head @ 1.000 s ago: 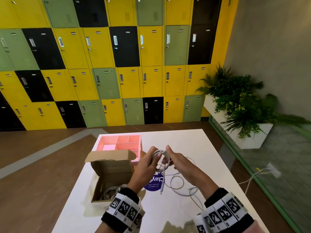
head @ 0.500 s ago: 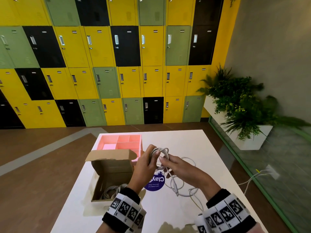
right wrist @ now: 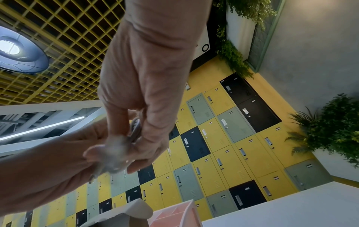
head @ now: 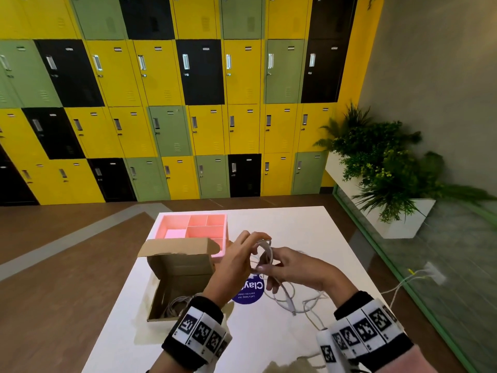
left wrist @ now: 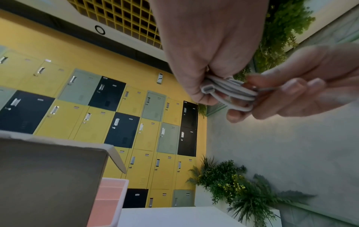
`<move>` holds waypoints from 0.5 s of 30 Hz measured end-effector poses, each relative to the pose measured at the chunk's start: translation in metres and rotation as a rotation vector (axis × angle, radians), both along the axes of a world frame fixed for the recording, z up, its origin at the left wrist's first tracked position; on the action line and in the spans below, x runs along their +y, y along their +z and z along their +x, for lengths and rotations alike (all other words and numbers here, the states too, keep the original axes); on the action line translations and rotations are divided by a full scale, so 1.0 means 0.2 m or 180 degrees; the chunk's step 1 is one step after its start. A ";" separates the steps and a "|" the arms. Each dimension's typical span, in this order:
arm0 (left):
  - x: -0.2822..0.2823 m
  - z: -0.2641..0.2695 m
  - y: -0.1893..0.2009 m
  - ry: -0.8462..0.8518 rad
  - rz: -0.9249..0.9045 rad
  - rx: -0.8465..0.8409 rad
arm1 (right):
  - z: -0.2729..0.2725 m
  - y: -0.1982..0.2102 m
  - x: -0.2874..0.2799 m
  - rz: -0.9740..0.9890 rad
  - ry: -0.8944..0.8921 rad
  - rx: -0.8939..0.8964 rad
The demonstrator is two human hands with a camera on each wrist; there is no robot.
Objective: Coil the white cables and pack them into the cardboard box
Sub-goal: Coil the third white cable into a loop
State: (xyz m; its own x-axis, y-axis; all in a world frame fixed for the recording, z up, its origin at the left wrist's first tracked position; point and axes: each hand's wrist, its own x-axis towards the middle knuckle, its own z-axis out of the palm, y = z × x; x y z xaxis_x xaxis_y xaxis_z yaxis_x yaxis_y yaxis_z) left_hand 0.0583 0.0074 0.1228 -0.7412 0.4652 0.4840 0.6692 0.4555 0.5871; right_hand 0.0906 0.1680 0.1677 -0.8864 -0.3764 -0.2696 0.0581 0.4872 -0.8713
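Above the white table [head: 309, 232], both hands hold a partly coiled white cable [head: 266, 253]. My left hand [head: 239, 262] pinches the loops from the left; in the left wrist view the flat bundle of cable [left wrist: 229, 90] sits between its thumb and fingers. My right hand [head: 290, 267] pinches the coil's lower side, and the cable's loose tail [head: 290, 302] hangs down to the table. The open cardboard box [head: 174, 278] stands left of my hands, with a coiled cable [head: 176, 305] inside. In the right wrist view the cable [right wrist: 135, 130] shows only as a sliver between the fingers.
A pink divided tray [head: 199, 230] sits behind the box. A round blue sticker [head: 250, 290] lies on the table under my hands. More loose white cable [head: 312, 305] trails toward the near right edge. Lockers, a planter [head: 398, 216] and a glass wall surround the table.
My right hand has swung down and round the coil, laying on another loop. The hanging tail has grown shorter and now drapes toward the right. The left hand stays in place.
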 end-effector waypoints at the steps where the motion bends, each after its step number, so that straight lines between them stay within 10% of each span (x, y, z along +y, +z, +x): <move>1: 0.00 0.01 0.00 0.0046 -0.0009 0.0045 | 0.00 0.00 0.00 -0.0054 0.0011 -0.0012; 15: -0.01 -0.03 -0.04 0.0824 0.0422 0.0362 | -0.01 0.01 -0.05 -0.0249 -0.0342 0.0273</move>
State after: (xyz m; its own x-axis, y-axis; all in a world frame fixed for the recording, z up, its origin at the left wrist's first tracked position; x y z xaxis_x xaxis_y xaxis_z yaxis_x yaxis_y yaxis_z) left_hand 0.0523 0.0051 0.1145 -0.7643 0.1953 0.6146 0.6058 0.5438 0.5807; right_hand 0.0895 0.1578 0.1702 -0.9411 -0.2952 -0.1648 0.0300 0.4125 -0.9105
